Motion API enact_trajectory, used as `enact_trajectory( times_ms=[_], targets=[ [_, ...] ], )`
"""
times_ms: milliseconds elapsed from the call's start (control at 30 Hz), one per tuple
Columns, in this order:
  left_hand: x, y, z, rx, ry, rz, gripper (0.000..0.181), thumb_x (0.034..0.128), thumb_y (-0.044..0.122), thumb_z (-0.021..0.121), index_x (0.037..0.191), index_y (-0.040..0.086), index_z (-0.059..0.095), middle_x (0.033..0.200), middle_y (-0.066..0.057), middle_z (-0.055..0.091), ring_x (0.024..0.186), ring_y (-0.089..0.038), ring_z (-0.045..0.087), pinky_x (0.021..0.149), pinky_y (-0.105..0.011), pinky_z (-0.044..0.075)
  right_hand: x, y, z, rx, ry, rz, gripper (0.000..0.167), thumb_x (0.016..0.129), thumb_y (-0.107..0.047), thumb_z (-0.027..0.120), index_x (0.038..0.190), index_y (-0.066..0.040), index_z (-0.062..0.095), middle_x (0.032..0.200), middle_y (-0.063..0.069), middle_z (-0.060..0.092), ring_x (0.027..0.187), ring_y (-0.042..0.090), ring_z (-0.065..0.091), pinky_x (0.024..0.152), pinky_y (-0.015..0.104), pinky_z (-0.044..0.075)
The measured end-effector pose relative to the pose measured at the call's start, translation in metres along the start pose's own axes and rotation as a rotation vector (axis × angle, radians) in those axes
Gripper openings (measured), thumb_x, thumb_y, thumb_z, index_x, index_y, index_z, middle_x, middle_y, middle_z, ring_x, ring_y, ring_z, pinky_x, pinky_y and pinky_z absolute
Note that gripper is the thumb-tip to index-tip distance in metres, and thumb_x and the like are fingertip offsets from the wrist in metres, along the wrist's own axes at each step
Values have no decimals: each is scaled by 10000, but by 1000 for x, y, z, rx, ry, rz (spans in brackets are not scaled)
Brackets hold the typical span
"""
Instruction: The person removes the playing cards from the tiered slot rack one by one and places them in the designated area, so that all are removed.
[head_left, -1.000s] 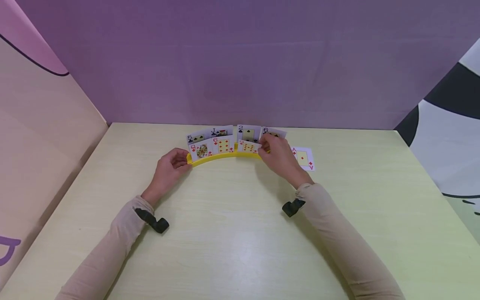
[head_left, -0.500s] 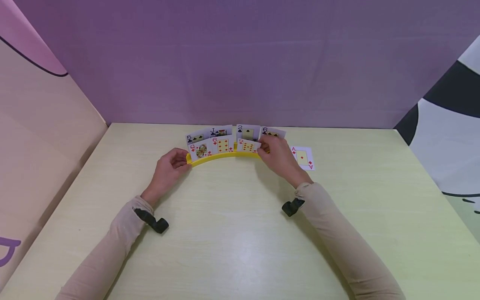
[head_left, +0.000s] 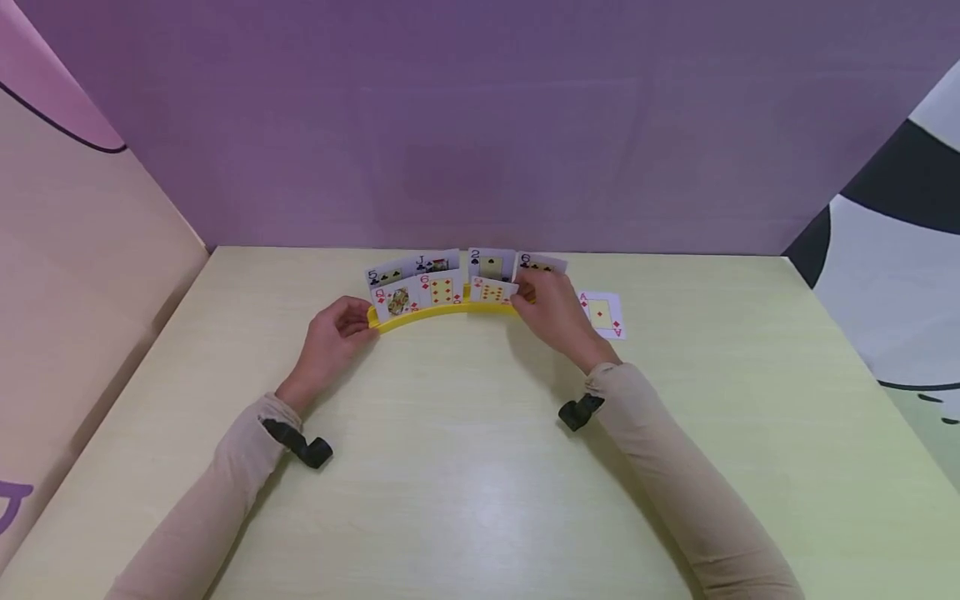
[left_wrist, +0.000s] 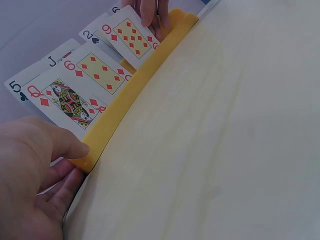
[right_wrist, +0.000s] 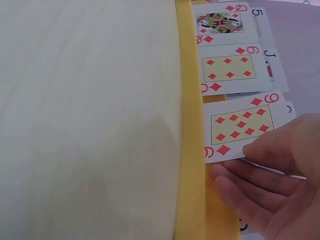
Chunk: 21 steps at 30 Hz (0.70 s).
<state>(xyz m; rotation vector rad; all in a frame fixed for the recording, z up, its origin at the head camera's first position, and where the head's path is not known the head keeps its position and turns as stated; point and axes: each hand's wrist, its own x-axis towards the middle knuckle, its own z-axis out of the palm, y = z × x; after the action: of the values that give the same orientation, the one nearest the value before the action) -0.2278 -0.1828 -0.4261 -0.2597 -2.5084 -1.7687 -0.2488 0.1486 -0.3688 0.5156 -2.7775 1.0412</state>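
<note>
There's the rack (head_left: 427, 314), curving along near the far edge of the surface (head_left: 450, 417), cards (head_left: 441, 291) standing in it. The left hand (head_left: 332, 342) has its fingers (left_wrist: 66, 192) pinched on the end toward the left edge. And the right hand (head_left: 557, 315), fingers drawn together, grips the nine (right_wrist: 241, 125) at the front row! The ace (head_left: 606, 315) lies flat beside that hand, toward the right edge.

Cards (head_left: 441, 290) read 5, J, 2, 6, Q, 6, 9, A.
</note>
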Motion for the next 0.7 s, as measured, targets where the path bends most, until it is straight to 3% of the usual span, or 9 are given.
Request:
enact_trajectory(
  times_ms=[200,700],
  targets=[
    [0,3,2,16,1,-20,374,878,-93,682,1227,-92,548,1182,-248,594,1092,-315,586,952,-272,541,-1,-6,-7,-17,46,1,170,946,-63,609,1071,26,681,1011,135,705,886,242,671,781,369,605],
    [0,-2,6,19,5,-16,335,880,-81,681,1193,-64,566,1153,-205,601,1059,-282,586,885,-170,536,-10,-11,-7,12,150,-70,151,962,-71,580,1046,18,668,1040,138,713,891,235,689,776,371,618]
  ],
)
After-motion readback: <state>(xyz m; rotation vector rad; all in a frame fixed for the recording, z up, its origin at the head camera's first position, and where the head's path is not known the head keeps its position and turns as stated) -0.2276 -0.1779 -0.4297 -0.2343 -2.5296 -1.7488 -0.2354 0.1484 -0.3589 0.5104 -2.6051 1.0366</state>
